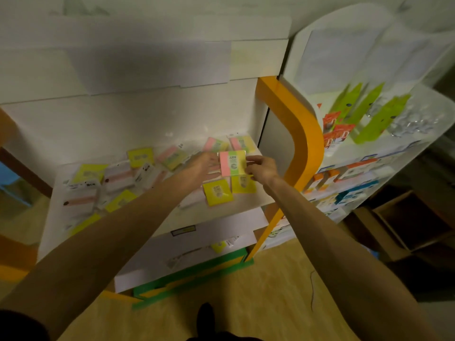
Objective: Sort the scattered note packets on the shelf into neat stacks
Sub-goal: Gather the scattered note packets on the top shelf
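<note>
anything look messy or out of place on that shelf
Yes. The packets on the left of the white shelf lie scattered at odd angles, some overlapping, colours mixed: yellow packets among pink-striped ones. Both hands, left hand and right hand, hold a pink, green and yellow packet above them.

Left hand [205, 166] motion-blurred, fingers indistinct; packet labels [140, 157] across shelf [246, 203] too blurred to read; left arm hides some packets

Both hands, left [205, 166] and right [262, 168], hold a striped packet [232, 163] above the shelf [246, 200].
</note>
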